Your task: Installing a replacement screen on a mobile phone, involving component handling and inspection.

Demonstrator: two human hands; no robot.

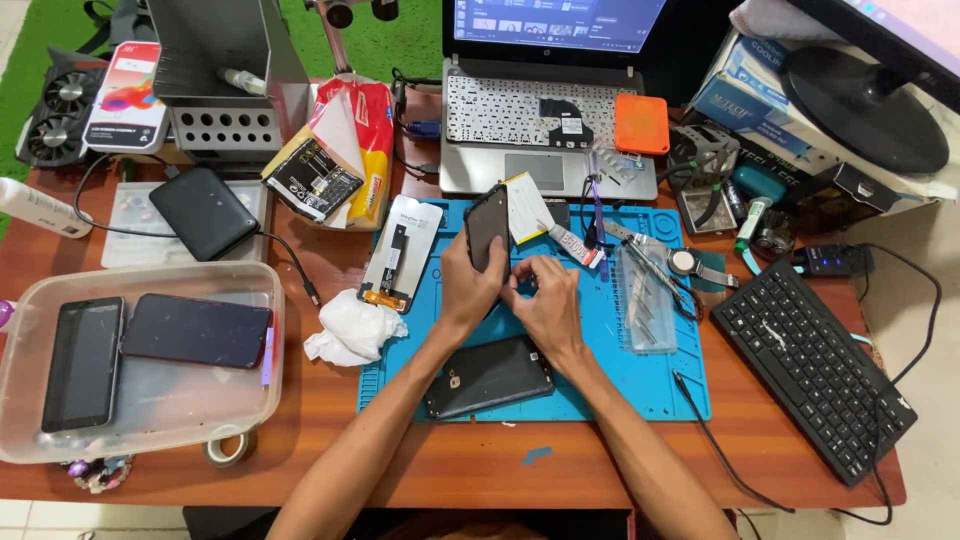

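Cluttered wooden counter [330, 410], blue repair mat [640, 370].
Left hand [470, 285] grip clamped on upright dark phone [487, 225]; right hand [545, 305] grip pinched at its lower edge.

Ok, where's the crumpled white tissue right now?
In the head view, the crumpled white tissue lies on the wooden desk, left of the blue repair mat and right of the clear plastic tray.

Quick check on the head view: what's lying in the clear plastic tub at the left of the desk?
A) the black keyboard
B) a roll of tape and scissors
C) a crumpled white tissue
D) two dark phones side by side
D: the clear plastic tub holds two dark phones, one upright and one lying across; the keyboard and tissue lie outside it.
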